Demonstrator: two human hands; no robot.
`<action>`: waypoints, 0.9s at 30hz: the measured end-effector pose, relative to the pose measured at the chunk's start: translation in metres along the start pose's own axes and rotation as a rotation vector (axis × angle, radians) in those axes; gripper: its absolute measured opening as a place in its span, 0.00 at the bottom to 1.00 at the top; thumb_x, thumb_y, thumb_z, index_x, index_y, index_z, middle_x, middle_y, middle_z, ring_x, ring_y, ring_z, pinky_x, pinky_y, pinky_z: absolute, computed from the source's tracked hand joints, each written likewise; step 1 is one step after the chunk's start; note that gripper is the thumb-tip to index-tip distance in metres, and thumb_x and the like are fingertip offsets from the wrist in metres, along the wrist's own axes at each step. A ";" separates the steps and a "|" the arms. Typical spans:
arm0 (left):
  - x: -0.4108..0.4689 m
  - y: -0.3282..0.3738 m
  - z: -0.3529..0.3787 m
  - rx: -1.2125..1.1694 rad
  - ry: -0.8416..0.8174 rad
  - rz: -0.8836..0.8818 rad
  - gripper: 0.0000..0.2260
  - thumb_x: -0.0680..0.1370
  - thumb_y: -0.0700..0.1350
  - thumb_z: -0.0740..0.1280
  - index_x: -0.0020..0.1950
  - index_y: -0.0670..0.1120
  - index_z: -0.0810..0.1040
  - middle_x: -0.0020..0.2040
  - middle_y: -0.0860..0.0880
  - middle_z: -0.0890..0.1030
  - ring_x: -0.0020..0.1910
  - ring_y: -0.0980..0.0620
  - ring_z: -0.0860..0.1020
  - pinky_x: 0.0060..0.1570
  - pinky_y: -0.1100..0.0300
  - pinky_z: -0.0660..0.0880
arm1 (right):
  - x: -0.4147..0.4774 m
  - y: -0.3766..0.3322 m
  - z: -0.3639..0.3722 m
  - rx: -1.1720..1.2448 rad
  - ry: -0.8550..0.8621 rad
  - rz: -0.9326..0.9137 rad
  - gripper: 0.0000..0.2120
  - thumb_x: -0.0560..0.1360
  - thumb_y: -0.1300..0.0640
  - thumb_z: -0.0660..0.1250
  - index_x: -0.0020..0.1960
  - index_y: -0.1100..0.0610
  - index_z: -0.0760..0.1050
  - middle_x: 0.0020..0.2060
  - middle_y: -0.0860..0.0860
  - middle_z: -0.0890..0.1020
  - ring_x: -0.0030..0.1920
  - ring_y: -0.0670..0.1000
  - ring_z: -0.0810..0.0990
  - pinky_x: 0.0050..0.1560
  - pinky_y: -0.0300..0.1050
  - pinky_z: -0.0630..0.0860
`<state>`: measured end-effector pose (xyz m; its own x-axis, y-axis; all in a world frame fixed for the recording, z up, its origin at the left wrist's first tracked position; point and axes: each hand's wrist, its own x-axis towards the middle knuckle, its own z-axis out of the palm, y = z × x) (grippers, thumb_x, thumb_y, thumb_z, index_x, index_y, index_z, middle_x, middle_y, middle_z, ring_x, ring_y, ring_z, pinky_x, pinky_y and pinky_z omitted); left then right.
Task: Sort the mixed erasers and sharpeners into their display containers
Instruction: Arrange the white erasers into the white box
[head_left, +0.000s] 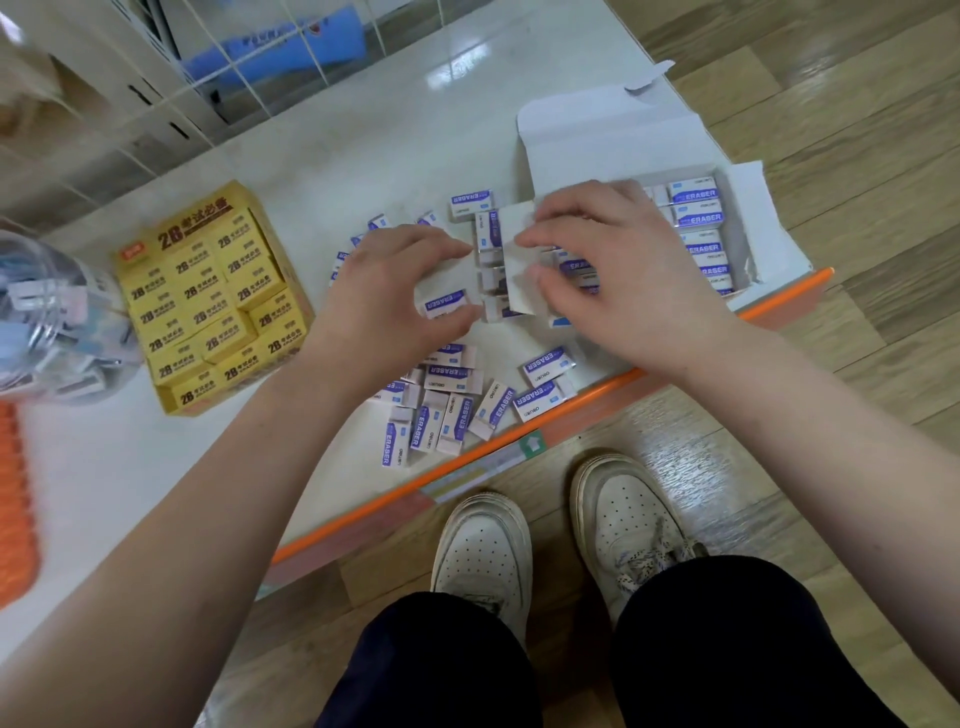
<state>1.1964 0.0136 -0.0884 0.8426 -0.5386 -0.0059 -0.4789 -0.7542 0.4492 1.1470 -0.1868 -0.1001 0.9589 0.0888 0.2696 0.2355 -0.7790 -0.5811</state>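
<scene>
- White shelf top (363, 156) with an orange front edge is seen from above, over a wooden floor. A wire grid stands beyond the hands.
- The left hand (395, 296) is curled, and a blue-and-white eraser (445, 303) is pinched between its thumb and fingers.
- The right hand (618, 280) is curled too. A flap (519, 260) of the white display box (748, 218) appears to be gripped between its thumb and forefinger.
- Between the two hands, a short row of erasers (491, 244) is lined up at the box mouth. Beyond the right hand, the box is partly filled.
- Loose erasers (452, 410) are scattered just below both hands, nearer the person.
- Well left of the left hand, a yellow box (208, 301) of 2B erasers is packed full. Further left stands a clear jar (47, 322) of what look like sharpeners.
- The step in hand is judged to be the filling of the white box. Next, the pinched eraser needs to be turned to match the row and slid in beside it.
</scene>
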 end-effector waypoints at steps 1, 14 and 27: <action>0.000 -0.002 0.000 0.029 0.004 0.011 0.22 0.71 0.54 0.73 0.62 0.48 0.78 0.60 0.51 0.77 0.62 0.50 0.71 0.64 0.56 0.64 | 0.001 -0.002 0.002 -0.007 -0.027 -0.020 0.19 0.72 0.48 0.60 0.55 0.56 0.80 0.54 0.51 0.79 0.56 0.59 0.73 0.52 0.61 0.73; -0.009 -0.024 -0.007 0.160 -0.030 0.003 0.11 0.72 0.52 0.71 0.53 0.52 0.82 0.62 0.53 0.75 0.66 0.48 0.67 0.68 0.52 0.57 | 0.002 -0.016 0.031 -0.290 -0.041 -0.193 0.09 0.67 0.55 0.66 0.43 0.56 0.83 0.45 0.49 0.82 0.50 0.61 0.76 0.48 0.54 0.72; -0.015 -0.027 0.003 0.102 0.079 0.011 0.11 0.73 0.45 0.69 0.55 0.48 0.81 0.57 0.51 0.78 0.62 0.48 0.70 0.66 0.52 0.61 | 0.002 -0.009 0.026 -0.223 -0.103 -0.118 0.13 0.64 0.56 0.66 0.46 0.58 0.81 0.46 0.53 0.81 0.54 0.61 0.75 0.50 0.54 0.70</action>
<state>1.1959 0.0412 -0.1033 0.8523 -0.5183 0.0709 -0.5070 -0.7850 0.3561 1.1512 -0.1630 -0.1142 0.9405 0.2410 0.2396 0.3171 -0.8760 -0.3635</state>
